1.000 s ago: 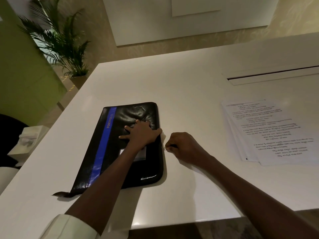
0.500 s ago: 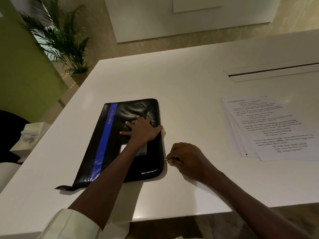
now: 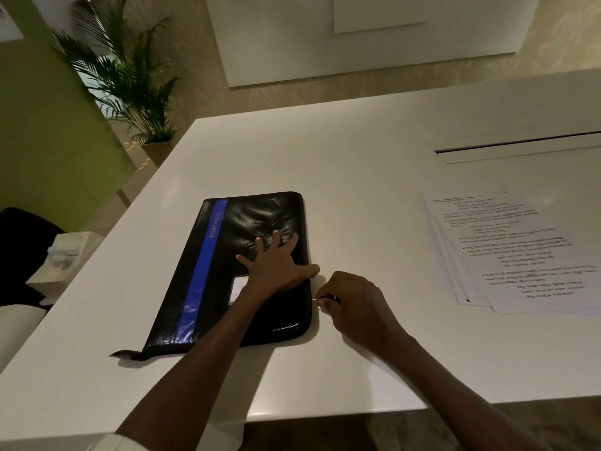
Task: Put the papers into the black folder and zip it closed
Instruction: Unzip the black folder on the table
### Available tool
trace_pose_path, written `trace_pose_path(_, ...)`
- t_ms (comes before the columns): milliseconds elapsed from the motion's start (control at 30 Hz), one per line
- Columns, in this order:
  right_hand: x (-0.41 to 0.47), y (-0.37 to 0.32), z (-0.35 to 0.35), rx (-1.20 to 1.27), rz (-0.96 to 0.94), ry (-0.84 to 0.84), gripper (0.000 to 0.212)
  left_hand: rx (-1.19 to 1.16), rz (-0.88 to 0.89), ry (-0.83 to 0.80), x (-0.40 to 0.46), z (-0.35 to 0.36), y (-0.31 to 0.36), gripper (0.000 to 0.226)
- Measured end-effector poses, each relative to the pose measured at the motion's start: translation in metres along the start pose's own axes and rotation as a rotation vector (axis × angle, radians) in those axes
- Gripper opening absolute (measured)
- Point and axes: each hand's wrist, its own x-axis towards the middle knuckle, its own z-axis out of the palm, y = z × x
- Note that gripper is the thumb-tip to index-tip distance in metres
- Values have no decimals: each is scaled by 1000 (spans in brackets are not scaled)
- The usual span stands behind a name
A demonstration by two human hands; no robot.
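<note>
1. Right now my left hand [image 3: 276, 265] lies flat on the black folder [image 3: 227, 271], fingers spread and straight, pressing down on its right half near the middle of the frame; the thumb reaches past the folder's right edge.
2. My right hand [image 3: 353, 304] sits just right of the folder, fingers curled, pinching the small zip pull [image 3: 318, 300] at the folder's right edge, a little below my left thumb.
3. Lying flat on the white table [image 3: 341, 177], the folder runs from the centre of the frame towards the lower left, with a blue stripe [image 3: 203, 271] down its left part and a small white label [image 3: 239, 289] partly hidden under my left wrist.
4. A short black tab [image 3: 125, 354] sticks out from the folder's lower left corner onto the table.
5. Well apart from the folder, the papers [image 3: 520, 255] lie in a loose stack at the right of the frame, printed side up, outside the folder.
6. Above the papers, at the upper right, a long slot [image 3: 517, 149] is set into the table top.
7. Beyond the table's far left corner, at the upper left of the frame, stands a potted palm [image 3: 130, 79].
8. At the bottom left edge a pale sleeve cuff [image 3: 113, 444] shows on my left arm.
</note>
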Motion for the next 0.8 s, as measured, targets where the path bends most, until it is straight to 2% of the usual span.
trace_pose_path(167,6,-4,0,3,32,51,17,-3,-3,-3,11,-6,0,92)
trace_pose_path(533,-14,-14,4,-69,-30,-46,20,11,-2,-1,14,-3,1,92)
trace_pose_path(800,-28,-36,18,-4,-8,-20,22,37,-4,17,10,-3,5,88)
